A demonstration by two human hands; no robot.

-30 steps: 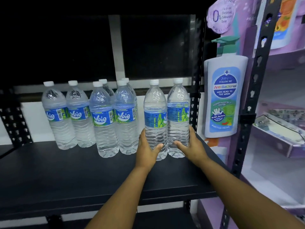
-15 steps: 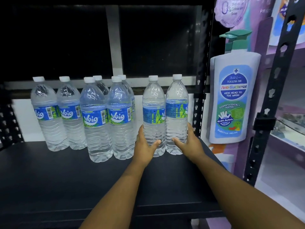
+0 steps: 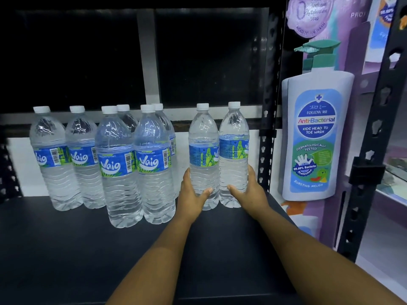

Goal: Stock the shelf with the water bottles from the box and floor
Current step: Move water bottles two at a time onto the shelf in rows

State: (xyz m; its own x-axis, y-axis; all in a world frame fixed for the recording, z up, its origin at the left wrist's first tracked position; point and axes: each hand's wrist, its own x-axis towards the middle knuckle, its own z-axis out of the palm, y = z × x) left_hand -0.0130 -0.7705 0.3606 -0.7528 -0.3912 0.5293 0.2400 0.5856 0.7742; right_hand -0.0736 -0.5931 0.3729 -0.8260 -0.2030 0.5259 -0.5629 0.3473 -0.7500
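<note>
Two clear water bottles with blue labels and white caps stand upright and touching at the right end of the black shelf (image 3: 66, 256). My left hand (image 3: 191, 195) grips the lower part of the left bottle (image 3: 203, 150). My right hand (image 3: 250, 194) grips the lower part of the right bottle (image 3: 234, 148). Several more bottles of the same kind (image 3: 119, 164) stand in two rows to the left, a small gap away.
A black perforated upright (image 3: 267, 119) stands just right of the held bottles. Beyond it hangs a large cardboard display shaped like a pump bottle of body wash (image 3: 315, 139). Another upright (image 3: 370, 150) and a neighbouring shelf lie further right.
Both hands have stayed wrapped round the two bottles, which sit a little further back on the shelf. The view has shifted slightly closer and to the right.
</note>
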